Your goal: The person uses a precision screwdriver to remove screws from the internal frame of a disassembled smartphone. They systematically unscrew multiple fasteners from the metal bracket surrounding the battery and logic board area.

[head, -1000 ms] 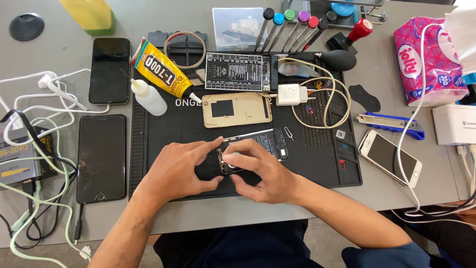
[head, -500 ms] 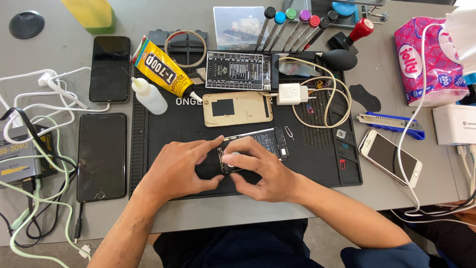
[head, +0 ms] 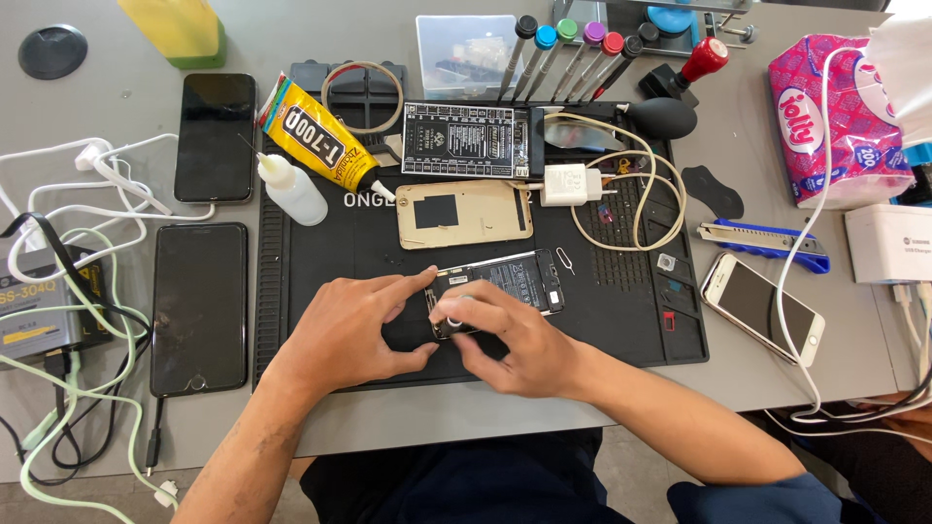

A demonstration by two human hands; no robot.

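Observation:
An opened phone (head: 510,281) with its black battery showing lies on the black work mat (head: 641,330). My left hand (head: 354,330) rests on the mat and pinches the phone's near-left end between thumb and forefinger. My right hand (head: 505,335) presses its fingertips on the same end, covering that part of the phone. A gold back cover (head: 466,215) lies just beyond the phone.
Two dark phones (head: 201,306) lie left of the mat beside white cables (head: 87,194). A yellow glue tube (head: 316,136), a white bottle (head: 291,189), a circuit board (head: 461,141), screwdrivers (head: 573,53), a white charger (head: 568,184), a blue knife (head: 762,241), a white phone (head: 762,306) and a pink tissue pack (head: 835,116) surround it.

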